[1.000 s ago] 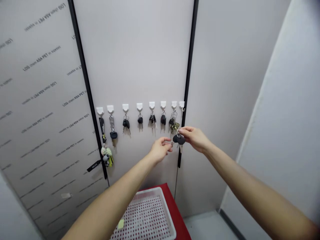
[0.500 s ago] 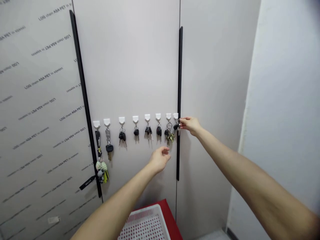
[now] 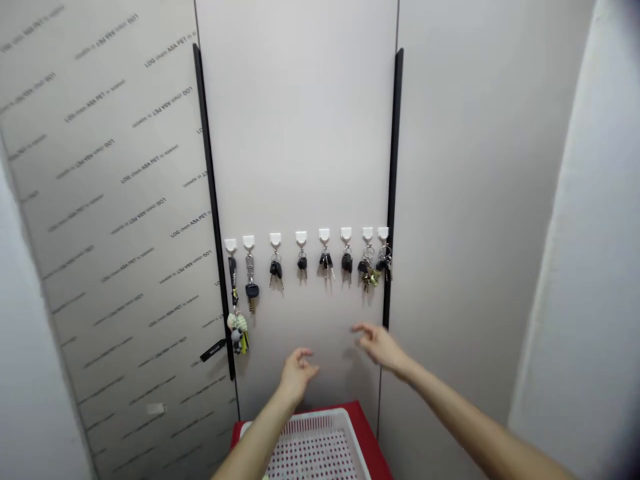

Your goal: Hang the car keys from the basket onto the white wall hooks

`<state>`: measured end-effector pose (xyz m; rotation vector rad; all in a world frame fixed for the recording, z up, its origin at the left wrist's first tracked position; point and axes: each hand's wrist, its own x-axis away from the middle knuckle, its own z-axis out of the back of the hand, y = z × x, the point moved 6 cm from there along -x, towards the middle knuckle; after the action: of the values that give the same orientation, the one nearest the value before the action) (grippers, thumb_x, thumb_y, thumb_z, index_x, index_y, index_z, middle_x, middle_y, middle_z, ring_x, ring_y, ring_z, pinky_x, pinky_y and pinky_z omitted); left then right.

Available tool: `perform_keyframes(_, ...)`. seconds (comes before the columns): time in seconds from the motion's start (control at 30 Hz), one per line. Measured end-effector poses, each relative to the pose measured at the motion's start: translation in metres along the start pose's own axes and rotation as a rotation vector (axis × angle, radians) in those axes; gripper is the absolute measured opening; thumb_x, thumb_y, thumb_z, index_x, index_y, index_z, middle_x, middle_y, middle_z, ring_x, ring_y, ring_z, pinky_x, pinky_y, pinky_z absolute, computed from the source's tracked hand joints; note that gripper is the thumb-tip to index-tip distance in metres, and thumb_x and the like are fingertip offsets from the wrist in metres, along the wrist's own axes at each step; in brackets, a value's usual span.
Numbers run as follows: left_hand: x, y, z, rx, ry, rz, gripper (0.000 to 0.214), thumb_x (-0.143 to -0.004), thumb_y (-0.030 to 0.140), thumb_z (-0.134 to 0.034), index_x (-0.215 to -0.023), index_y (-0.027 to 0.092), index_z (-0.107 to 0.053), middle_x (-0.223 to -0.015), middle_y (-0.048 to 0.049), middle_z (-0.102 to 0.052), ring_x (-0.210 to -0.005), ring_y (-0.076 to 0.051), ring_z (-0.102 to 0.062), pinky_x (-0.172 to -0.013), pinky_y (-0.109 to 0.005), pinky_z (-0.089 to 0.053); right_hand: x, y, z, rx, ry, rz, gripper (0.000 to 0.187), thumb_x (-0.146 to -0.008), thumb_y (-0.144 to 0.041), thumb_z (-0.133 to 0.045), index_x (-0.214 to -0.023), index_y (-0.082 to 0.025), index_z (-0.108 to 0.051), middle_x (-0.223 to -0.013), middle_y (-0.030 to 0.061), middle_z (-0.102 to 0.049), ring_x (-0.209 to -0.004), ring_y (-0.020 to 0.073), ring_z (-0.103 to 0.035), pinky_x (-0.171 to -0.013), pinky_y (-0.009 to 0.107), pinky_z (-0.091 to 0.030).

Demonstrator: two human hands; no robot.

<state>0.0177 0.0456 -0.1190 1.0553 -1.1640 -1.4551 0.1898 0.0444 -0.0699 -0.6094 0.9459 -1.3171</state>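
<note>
Several white hooks (image 3: pixel 301 237) run in a row across the pale cabinet door, each with keys hanging from it. At the right end a key bunch (image 3: pixel 385 261) hangs in front of the black door handle. Beside it is another bunch with brass keys (image 3: pixel 373 277). The leftmost keychain (image 3: pixel 237 327) carries plush charms and a black strap. My right hand (image 3: pixel 376 343) is below the right-end keys, fingers apart and holding nothing. Lower and further left, my left hand (image 3: pixel 297 375) hovers above the basket with its fingers apart and nothing in them.
A white perforated basket (image 3: pixel 353 437) rests on a red surface (image 3: pixel 364 427) under the hooks. Long black handles (image 3: pixel 213 193) edge the door on both sides. Printed film covers the left panel, and a white wall (image 3: pixel 590 267) stands at the right.
My right hand has let go of the right-end keys and come down and away from the hook. My left hand has dropped lower. The view has shifted, so the hooks appear further right.
</note>
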Motion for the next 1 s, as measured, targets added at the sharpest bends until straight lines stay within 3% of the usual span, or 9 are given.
perform_keyframes(0.07,0.007,0.001,0.014,0.009,0.060,-0.044,0.047,-0.056,0.004,-0.044,-0.102,0.011,-0.035,-0.039,0.0113,-0.027,-0.035,-0.002,-0.025,-0.039,-0.015,-0.022,0.016,-0.013,-0.044,0.016,-0.248,0.085,0.048,-0.054,-0.008,-0.038,-0.102,-0.012,-0.041,-0.038,-0.0102,-0.030,-0.033,0.0044,-0.025,-0.036,0.017,-0.022)
perform_keyframes(0.13,0.021,0.036,0.030,0.028,0.111,-0.221,0.063,-0.056,0.004,-0.045,-0.114,0.015,-0.019,-0.042,0.0110,-0.030,-0.039,-0.002,-0.028,-0.042,-0.014,-0.025,0.027,-0.050,-0.058,-0.064,-0.256,0.247,0.061,-0.057,-0.008,-0.038,-0.115,-0.017,-0.023,-0.042,-0.0101,-0.031,-0.037,0.0043,-0.027,-0.039,0.017,-0.024)
perform_keyframes(0.27,0.060,0.139,0.060,0.094,0.127,-0.623,0.074,-0.061,0.012,-0.046,-0.118,0.023,0.000,-0.048,0.0095,-0.033,-0.043,-0.003,-0.032,-0.047,-0.015,-0.029,0.042,-0.145,-0.036,-0.371,-0.090,0.582,0.071,-0.064,-0.014,-0.040,-0.119,-0.027,0.003,-0.049,-0.0083,-0.035,-0.042,0.0062,-0.032,-0.042,0.019,-0.030)
perform_keyframes(0.37,0.076,0.174,0.070,0.127,0.120,-0.709,0.076,-0.062,0.012,-0.047,-0.118,0.025,0.002,-0.046,0.0096,-0.032,-0.042,-0.003,-0.031,-0.045,-0.015,-0.029,0.047,-0.182,-0.026,-0.507,-0.066,0.672,0.070,-0.066,-0.017,-0.040,-0.118,-0.030,0.005,-0.049,-0.0076,-0.036,-0.040,0.0072,-0.033,-0.041,0.021,-0.031)
perform_keyframes(0.63,0.060,0.152,0.073,0.085,0.094,-0.656,0.071,-0.062,0.015,-0.047,-0.118,0.026,-0.005,-0.048,0.0091,-0.033,-0.042,-0.003,-0.032,-0.046,-0.015,-0.031,0.037,-0.175,-0.047,-0.512,-0.100,0.588,0.066,-0.064,-0.018,-0.043,-0.118,-0.028,-0.007,-0.045,-0.0091,-0.035,-0.038,0.0055,-0.033,-0.039,0.020,-0.031)
perform_keyframes(0.73,0.035,0.134,0.106,-0.063,0.318,-0.567,0.058,-0.061,0.020,-0.048,-0.113,0.023,-0.023,-0.057,0.0052,-0.043,-0.051,-0.005,-0.040,-0.054,-0.019,-0.035,0.006,-0.155,-0.045,-0.443,0.078,0.429,0.052,-0.063,-0.022,-0.043,-0.112,-0.019,-0.027,-0.053,-0.0053,-0.043,-0.044,0.0060,-0.039,-0.044,0.021,-0.035)
perform_keyframes(0.83,0.017,0.118,0.149,-0.277,0.786,-0.432,0.052,-0.056,0.025,-0.052,-0.105,0.019,-0.034,-0.088,-0.0044,-0.048,-0.078,-0.013,-0.046,-0.069,-0.025,-0.035,-0.028,-0.142,-0.036,-0.297,0.339,0.334,0.045,-0.060,-0.027,-0.046,-0.102,-0.012,-0.041,-0.078,0.0045,-0.051,-0.065,0.0107,-0.047,-0.059,0.026,-0.039)
perform_keyframes(0.87,0.012,0.114,0.157,-0.338,0.879,-0.379,0.054,-0.054,0.028,-0.053,-0.104,0.018,-0.034,-0.096,-0.0069,-0.046,-0.086,-0.016,-0.044,-0.072,-0.027,-0.034,-0.037,-0.142,-0.034,-0.231,0.402,0.331,0.045,-0.059,-0.028,-0.047,-0.101,-0.012,-0.041,-0.084,0.0065,-0.051,-0.071,0.0123,-0.048,-0.064,0.027,-0.038)
perform_keyframes(1.0,-0.016,0.103,0.156,-0.451,0.835,-0.169,0.062,-0.054,0.035,-0.052,-0.108,0.017,-0.026,-0.090,-0.0084,-0.052,-0.083,-0.020,-0.048,-0.067,-0.030,-0.036,-0.061,-0.150,-0.034,0.021,0.507,0.324,0.046,-0.059,-0.029,-0.046,-0.102,-0.013,-0.041,-0.073,0.0047,-0.054,-0.067,0.0141,-0.048,-0.066,0.029,-0.036)
